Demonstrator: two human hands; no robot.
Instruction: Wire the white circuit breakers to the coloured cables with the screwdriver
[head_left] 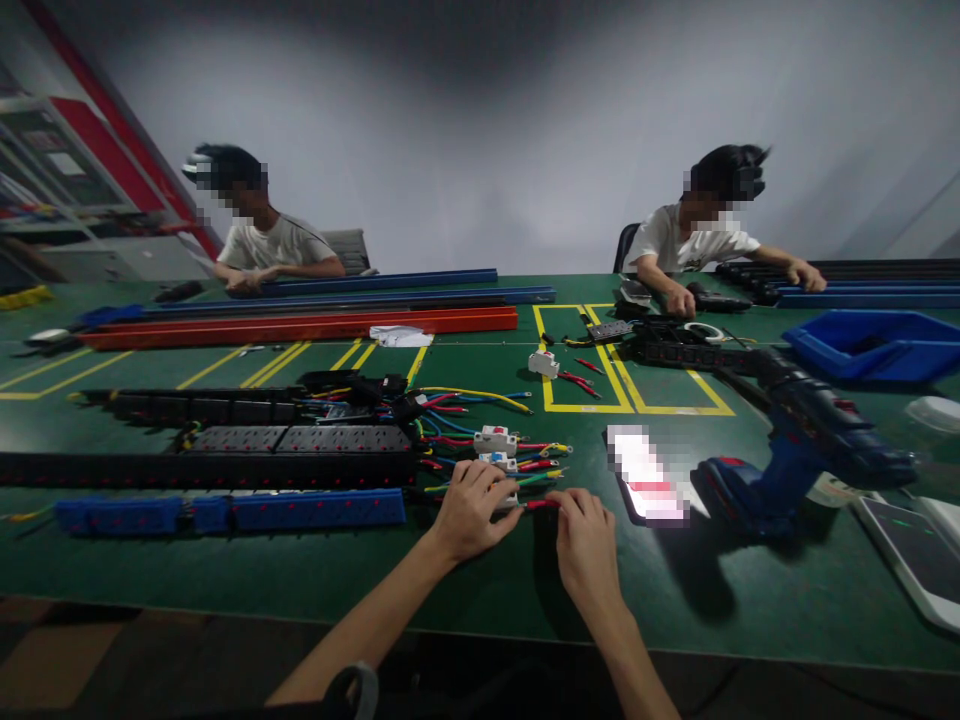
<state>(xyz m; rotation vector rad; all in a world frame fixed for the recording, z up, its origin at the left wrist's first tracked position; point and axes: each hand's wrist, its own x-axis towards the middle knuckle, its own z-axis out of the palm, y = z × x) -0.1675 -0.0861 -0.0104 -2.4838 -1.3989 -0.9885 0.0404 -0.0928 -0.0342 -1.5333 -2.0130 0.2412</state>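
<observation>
Left hand: (474,512) partly curled, thumb and fingers around a white breaker (507,502), mostly hidden under the fingers
Right hand: (587,545) fingertips pinched together on a red wire (537,505) running out of that breaker; exact grip partly hidden
Blue socket strip: (319,508) lying left of left hand
Lit phone: (646,475) flat, just beyond and right of right hand; screen blurred out
White device: (934,575) far right of right hand, near table edge
Blue-faced breaker: (496,460) just beyond left hand's fingers
Second white breaker: (489,438) behind the blue-faced one, coloured wires around it
Grey sockets: (345,439) beyond and left of left hand
Drill: (799,455) upright on its base, right of right hand
Loose breaker: (543,364) well beyond both hands, red leads attached
Blue bin: (874,345) far beyond right hand, to the right
Orange rail: (300,326) far beyond left hand
Co-workers: two people seated across the table, one beyond each hand
</observation>
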